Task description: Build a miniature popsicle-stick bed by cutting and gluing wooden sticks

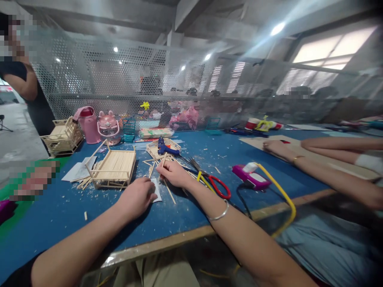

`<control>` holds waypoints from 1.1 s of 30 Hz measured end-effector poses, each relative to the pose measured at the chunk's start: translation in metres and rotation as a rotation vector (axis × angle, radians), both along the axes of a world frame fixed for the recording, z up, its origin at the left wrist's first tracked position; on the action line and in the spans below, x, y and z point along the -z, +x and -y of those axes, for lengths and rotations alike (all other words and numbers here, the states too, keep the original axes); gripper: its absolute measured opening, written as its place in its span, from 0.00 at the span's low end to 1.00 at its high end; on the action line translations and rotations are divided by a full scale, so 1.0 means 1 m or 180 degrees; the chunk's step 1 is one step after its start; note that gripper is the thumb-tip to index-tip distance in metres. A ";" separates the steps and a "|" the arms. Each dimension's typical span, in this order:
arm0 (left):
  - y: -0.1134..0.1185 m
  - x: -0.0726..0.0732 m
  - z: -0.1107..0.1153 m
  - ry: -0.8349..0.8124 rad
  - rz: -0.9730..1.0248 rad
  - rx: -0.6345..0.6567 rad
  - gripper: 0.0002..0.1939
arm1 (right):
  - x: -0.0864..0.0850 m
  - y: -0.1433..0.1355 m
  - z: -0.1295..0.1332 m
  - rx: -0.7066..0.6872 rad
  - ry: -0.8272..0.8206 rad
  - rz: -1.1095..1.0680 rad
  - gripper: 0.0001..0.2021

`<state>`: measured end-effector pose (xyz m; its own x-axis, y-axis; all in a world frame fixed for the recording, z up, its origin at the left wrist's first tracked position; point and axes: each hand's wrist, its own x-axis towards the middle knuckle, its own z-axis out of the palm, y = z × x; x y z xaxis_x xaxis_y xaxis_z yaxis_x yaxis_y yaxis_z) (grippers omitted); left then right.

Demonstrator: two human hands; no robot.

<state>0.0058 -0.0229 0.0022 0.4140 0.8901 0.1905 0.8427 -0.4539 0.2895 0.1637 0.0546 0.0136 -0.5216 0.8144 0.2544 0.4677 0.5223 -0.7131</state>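
My right hand (173, 173) pinches a thin wooden stick (163, 160) above a pile of loose sticks. Close beside it, my left hand (138, 198) rests over a small white paper (156, 190), fingers loosely bent and thumb apart, with nothing visible in them. A little bed-like frame made of wooden sticks (116, 164) stands to the left of my hands. Behind them, a blue glue gun (166, 148) lies across a flat stick piece (153, 149). Scissors with red handles (220, 187) lie right of my right wrist.
A second stick model (63, 136), a pink flask (89, 126) and a pink-lidded bottle (109, 128) stand at the back left. A purple device with a yellow cable (250, 177) sits to the right. Another person's hand (279, 150) rests on cardboard (251, 144). A perforated screen (119, 79) rises behind.
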 end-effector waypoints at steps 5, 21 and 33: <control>0.001 0.000 -0.001 -0.0153 -0.0093 0.0064 0.10 | 0.008 -0.005 -0.005 0.0066 -0.0173 -0.0033 0.11; 0.003 -0.001 -0.003 -0.0216 -0.0285 -0.0026 0.07 | 0.003 -0.014 0.006 -0.0180 0.0844 0.1111 0.09; -0.006 -0.002 -0.001 0.0279 0.0312 -0.0039 0.18 | -0.005 0.005 -0.005 0.0245 0.0740 -0.0017 0.14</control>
